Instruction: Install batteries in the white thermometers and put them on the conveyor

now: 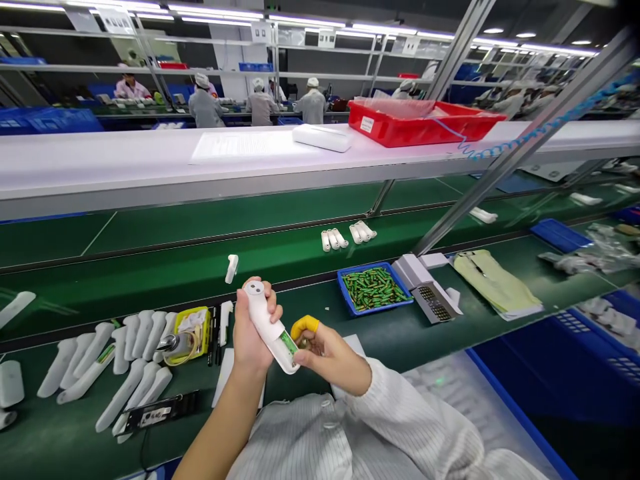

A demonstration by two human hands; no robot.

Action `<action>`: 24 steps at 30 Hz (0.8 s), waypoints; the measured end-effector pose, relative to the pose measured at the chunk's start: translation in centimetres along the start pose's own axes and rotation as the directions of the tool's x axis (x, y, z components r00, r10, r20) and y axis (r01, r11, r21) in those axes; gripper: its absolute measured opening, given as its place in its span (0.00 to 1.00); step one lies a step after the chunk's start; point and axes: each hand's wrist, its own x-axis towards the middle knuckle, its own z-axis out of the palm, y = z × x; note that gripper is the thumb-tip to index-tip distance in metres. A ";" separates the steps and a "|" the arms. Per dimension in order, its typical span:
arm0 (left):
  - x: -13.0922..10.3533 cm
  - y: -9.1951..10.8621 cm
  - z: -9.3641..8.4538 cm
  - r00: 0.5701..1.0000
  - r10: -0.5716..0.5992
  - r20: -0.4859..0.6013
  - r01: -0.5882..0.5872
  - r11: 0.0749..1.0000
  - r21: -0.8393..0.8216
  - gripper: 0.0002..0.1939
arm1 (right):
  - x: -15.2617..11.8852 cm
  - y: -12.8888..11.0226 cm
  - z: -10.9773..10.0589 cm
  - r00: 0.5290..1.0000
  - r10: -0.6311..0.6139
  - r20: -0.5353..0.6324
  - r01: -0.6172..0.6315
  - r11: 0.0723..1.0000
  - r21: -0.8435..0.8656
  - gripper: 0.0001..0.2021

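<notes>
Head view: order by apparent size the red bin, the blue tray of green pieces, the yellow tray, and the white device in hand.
1. Red bin
2. Blue tray
3. Yellow tray and white device: too alike to rank

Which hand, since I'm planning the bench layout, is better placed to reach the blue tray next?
Probably the right hand: it is nearer the blue tray, while the left hand grips the white device.

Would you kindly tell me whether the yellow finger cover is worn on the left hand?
No, the yellow finger cover is on the right hand, while the left hand holds the white device.
</notes>
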 end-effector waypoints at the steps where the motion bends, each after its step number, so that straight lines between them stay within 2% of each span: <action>1: 0.1 0.1 -0.2 0.999 -0.012 -0.047 0.011 0.999 -0.041 0.13 | 0.0 -0.1 -0.2 1.000 -0.005 -0.023 0.007 0.997 0.072 0.17; 3: 0.1 0.4 -0.7 0.994 -0.008 -0.107 0.000 0.997 -0.078 0.12 | -0.2 -0.4 -0.5 0.996 0.014 -0.087 0.001 0.985 0.174 0.19; 5: -0.2 0.5 -0.9 0.992 0.023 -0.127 -0.031 0.997 -0.065 0.11 | -0.3 -0.8 -0.5 0.986 0.037 -0.165 -0.003 0.980 0.201 0.17; 7: -0.5 0.6 -0.8 0.989 0.057 -0.137 -0.064 0.997 -0.047 0.12 | -0.3 -1.2 0.2 0.970 0.011 -0.241 0.029 0.987 0.160 0.16; 9: -1.0 0.6 -0.5 0.985 0.084 -0.151 -0.090 0.995 -0.038 0.12 | 0.0 -1.6 1.2 0.951 -0.062 -0.304 0.075 0.997 0.031 0.14; 11: -1.3 0.7 -0.4 0.983 0.088 -0.160 -0.094 0.995 -0.029 0.13 | 0.2 -1.7 2.4 0.945 -0.171 -0.278 0.117 0.972 -0.203 0.11; 14: -1.6 0.8 -0.6 0.977 0.086 -0.197 -0.094 0.995 -0.033 0.13 | 0.1 -1.6 3.7 0.916 -0.376 -0.140 0.249 0.806 -0.537 0.08; 16: -1.6 0.8 -0.9 0.962 0.087 -0.260 -0.105 0.993 -0.054 0.13 | -0.2 -1.2 4.1 0.868 -0.490 -0.076 0.349 0.713 -0.608 0.10; 17: -1.5 0.8 -1.1 0.952 0.088 -0.294 -0.111 0.992 -0.060 0.12 | -0.3 -0.8 4.2 0.851 -0.521 -0.064 0.381 0.698 -0.607 0.12; 19: -1.3 0.7 -1.2 0.925 0.100 -0.367 -0.123 0.992 -0.041 0.12 | -0.6 0.1 4.1 0.846 -0.532 -0.041 0.412 0.700 -0.583 0.18; 21: -1.0 0.6 -0.9 0.894 0.137 -0.426 -0.143 0.990 0.018 0.13 | -0.7 1.0 3.7 0.868 -0.497 -0.014 0.400 0.714 -0.574 0.22; 22: -1.0 0.6 -0.7 0.895 0.142 -0.423 -0.135 0.990 0.046 0.15 | -0.7 1.3 3.5 0.886 -0.464 -0.025 0.370 0.736 -0.567 0.22; 24: -1.0 0.8 -0.3 0.942 0.086 -0.326 -0.061 0.994 0.086 0.22 | -0.5 1.7 2.9 0.923 -0.366 -0.119 0.269 0.835 -0.481 0.20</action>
